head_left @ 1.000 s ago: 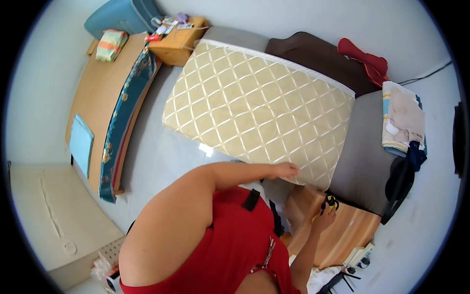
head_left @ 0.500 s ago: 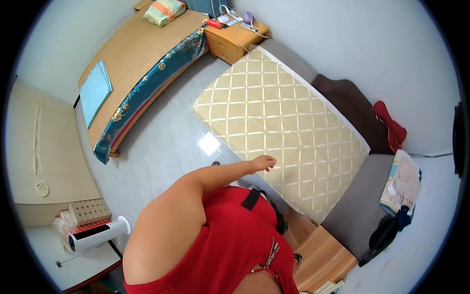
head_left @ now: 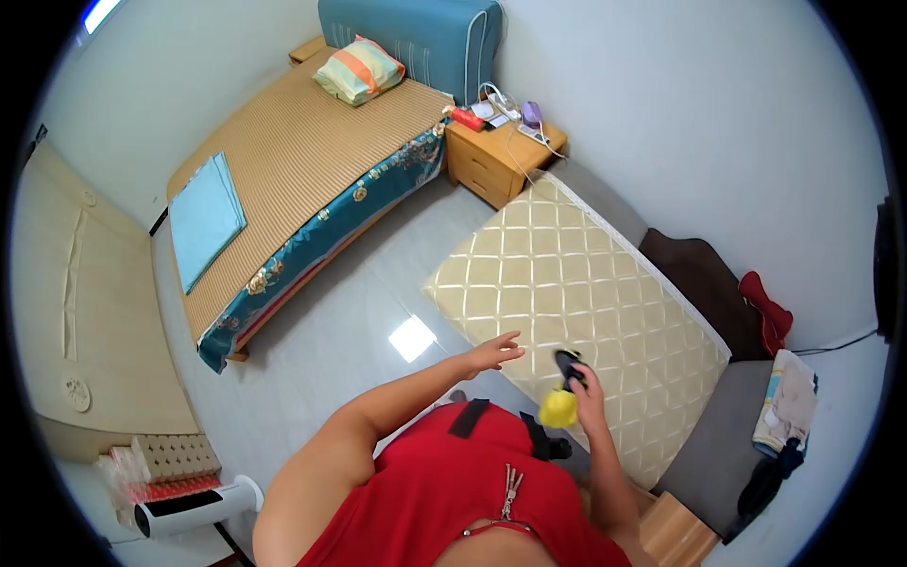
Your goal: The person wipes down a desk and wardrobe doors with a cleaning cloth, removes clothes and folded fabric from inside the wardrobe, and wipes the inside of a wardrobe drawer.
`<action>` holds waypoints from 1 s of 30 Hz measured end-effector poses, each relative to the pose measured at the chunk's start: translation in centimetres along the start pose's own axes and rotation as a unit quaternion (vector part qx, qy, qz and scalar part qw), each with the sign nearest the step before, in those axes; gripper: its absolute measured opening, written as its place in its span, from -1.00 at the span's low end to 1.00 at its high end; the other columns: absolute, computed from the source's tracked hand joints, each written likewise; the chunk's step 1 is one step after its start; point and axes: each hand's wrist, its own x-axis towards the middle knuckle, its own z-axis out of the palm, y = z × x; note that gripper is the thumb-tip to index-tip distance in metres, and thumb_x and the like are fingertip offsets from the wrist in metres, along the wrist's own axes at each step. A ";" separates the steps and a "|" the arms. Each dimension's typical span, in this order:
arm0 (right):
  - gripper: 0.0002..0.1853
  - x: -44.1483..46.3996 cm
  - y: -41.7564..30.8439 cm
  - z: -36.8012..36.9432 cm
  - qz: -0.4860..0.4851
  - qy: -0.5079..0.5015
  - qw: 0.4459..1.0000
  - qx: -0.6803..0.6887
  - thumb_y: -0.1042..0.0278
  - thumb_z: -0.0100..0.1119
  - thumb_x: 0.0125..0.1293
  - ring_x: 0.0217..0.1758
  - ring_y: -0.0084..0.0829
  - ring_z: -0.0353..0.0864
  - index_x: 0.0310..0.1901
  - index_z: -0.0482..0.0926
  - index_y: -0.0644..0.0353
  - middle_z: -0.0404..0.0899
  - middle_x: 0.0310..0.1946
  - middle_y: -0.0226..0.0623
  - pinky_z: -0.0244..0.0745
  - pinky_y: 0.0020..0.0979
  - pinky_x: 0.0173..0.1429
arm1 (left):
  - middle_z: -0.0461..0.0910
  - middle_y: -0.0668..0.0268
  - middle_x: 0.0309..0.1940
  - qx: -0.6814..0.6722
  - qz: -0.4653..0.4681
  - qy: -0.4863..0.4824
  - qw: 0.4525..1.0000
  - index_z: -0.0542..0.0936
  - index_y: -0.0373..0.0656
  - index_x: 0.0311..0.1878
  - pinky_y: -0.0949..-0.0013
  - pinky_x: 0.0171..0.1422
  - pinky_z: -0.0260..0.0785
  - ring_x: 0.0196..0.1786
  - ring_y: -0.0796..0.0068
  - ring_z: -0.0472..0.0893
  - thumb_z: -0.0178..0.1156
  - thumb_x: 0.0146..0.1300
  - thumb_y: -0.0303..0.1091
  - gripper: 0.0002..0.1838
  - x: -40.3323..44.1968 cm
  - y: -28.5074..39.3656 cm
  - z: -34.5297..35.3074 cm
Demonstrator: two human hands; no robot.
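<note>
My right hand (head_left: 588, 395) is closed around a black and yellow object (head_left: 559, 406), its yellow part hanging down and left; motion blurs it, so its exact kind is unclear. To the left, my left hand (head_left: 495, 352) holds nothing, its fingers apart, above the near edge of the patterned mattress (head_left: 576, 293). Both hands are in front of my red top (head_left: 453, 491), and a gap separates them.
A bed with a woven mat (head_left: 293, 161) stands at the upper left, beside a wooden nightstand (head_left: 491, 156). Folded cloths (head_left: 786, 402) lie on the grey bed edge at right. A wooden surface (head_left: 675, 534) is at the lower right, a white device (head_left: 198, 506) at the lower left.
The view has swung left toward the bed and nightstand. My right hand has come up from the wooden surface with the black and yellow object. My left hand's fingers have spread.
</note>
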 end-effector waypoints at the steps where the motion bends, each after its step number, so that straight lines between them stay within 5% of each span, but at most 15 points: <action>1: -0.67 2.0 -2.3 2.6 -0.034 -0.051 0.998 0.006 0.45 0.08 0.31 0.13 -0.40 0.47 0.11 0.49 0.22 0.52 0.05 -0.26 0.33 -0.44 0.22 | 0.35 0.19 0.29 -0.025 0.016 0.008 1.000 0.13 -0.02 0.48 0.08 0.34 0.22 0.31 0.28 0.38 0.19 0.25 0.21 -0.13 -1.2 1.0 -1.1; 6: -0.65 8.5 -11.9 12.9 -0.180 -0.156 0.971 0.014 0.48 0.05 0.33 0.22 -0.20 0.43 0.15 0.48 0.23 0.47 0.09 -0.11 0.29 -0.33 0.31 | 0.20 0.25 0.41 -0.230 0.093 -0.094 0.964 0.01 -0.02 0.51 0.16 0.49 0.11 0.43 0.31 0.26 0.25 0.28 0.08 -0.11 -6.6 4.7 -6.6; 11: -0.63 12.4 -14.4 19.5 -0.294 -0.131 0.939 -0.123 0.46 0.06 0.31 0.28 -0.01 0.40 0.16 0.48 0.17 0.41 0.17 0.04 0.33 -0.19 0.30 | 0.45 0.32 0.18 -0.300 0.150 0.051 0.941 0.21 -0.09 0.41 0.34 0.29 0.36 0.20 0.44 0.49 0.26 0.30 -0.33 -0.34 -9.0 5.6 -10.1; 13: -0.59 13.6 -14.9 21.5 -0.344 -0.135 0.916 -0.153 0.47 0.07 0.31 0.19 -0.08 0.46 0.21 0.46 0.16 0.37 0.21 -0.02 0.39 -0.22 0.24 | 0.49 0.33 0.12 -0.311 0.205 0.124 0.920 0.28 -0.11 0.37 0.37 0.26 0.37 0.16 0.46 0.51 0.26 0.28 -0.41 -0.40 -8.9 4.7 -11.9; 16: -0.55 14.1 -16.2 25.1 -0.222 -0.156 0.957 -0.100 0.49 0.07 0.33 0.09 -0.23 0.49 0.26 0.43 0.14 0.32 0.25 -0.11 0.43 -0.30 0.17 | 0.52 0.31 0.07 -0.280 0.235 0.276 0.889 0.34 -0.14 0.30 0.39 0.21 0.38 0.11 0.48 0.52 0.23 0.27 -0.49 -0.46 -9.7 3.7 -14.9; 20: -0.47 18.1 -13.5 30.1 -0.181 -0.309 0.934 -0.022 0.43 0.05 0.39 0.09 -0.36 0.45 0.39 0.31 0.06 0.27 0.32 -0.19 0.39 -0.36 0.19 | 0.53 0.27 0.03 -0.218 0.231 0.432 0.844 0.35 -0.20 0.25 0.39 0.13 0.41 0.03 0.47 0.55 0.20 0.28 -0.44 -0.52 -13.0 3.7 -18.9; 23: -0.42 17.6 -15.8 35.0 -0.050 -0.499 0.863 0.067 0.36 0.02 0.42 0.24 -0.32 0.40 0.46 0.20 0.04 0.16 0.41 -0.20 0.31 -0.34 0.32 | 0.47 0.11 0.19 -0.087 0.186 0.545 0.813 0.30 -0.22 0.37 0.32 0.31 0.28 0.25 0.30 0.46 0.22 0.31 -0.16 -0.37 -15.1 3.3 -20.6; 24: -0.34 16.9 -15.9 37.2 -0.059 -0.507 0.851 0.126 0.26 0.01 0.46 0.33 -0.34 0.35 0.52 0.02 0.00 0.13 0.44 -0.29 0.26 -0.35 0.38 | 0.41 0.04 0.28 -0.072 0.177 0.554 0.810 0.27 -0.20 0.42 0.30 0.39 0.20 0.34 0.24 0.39 0.20 0.33 -0.10 -0.32 -16.4 3.6 -21.1; 25: -0.28 15.6 -18.3 38.4 0.062 -0.532 0.821 0.199 0.30 0.04 0.44 0.42 -0.30 0.25 0.53 -0.07 0.07 0.13 0.44 -0.23 0.19 -0.31 0.43 | 0.39 0.04 0.30 -0.055 0.193 0.572 0.795 0.26 -0.18 0.43 0.30 0.39 0.20 0.32 0.22 0.40 0.17 0.35 -0.12 -0.34 -17.1 3.3 -21.6; 27: -0.24 15.1 -18.6 41.8 0.125 -0.570 0.782 0.219 0.33 0.08 0.42 0.41 -0.30 0.28 0.53 -0.09 0.06 0.16 0.42 -0.22 0.21 -0.31 0.43 | 0.38 0.08 0.31 -0.059 0.199 0.598 0.774 0.26 -0.15 0.43 0.31 0.39 0.21 0.32 0.27 0.41 0.16 0.36 -0.24 -0.38 -19.5 2.2 -22.9; 30: -0.27 12.8 -21.0 47.0 0.093 -0.631 0.754 0.161 0.39 0.08 0.40 0.39 -0.29 0.30 0.51 -0.04 0.07 0.23 0.38 -0.21 0.24 -0.30 0.41 | 0.38 0.12 0.30 -0.199 0.262 0.642 0.693 0.27 -0.13 0.43 0.33 0.38 0.24 0.31 0.33 0.41 0.15 0.34 -0.39 -0.40 -24.8 0.9 -23.5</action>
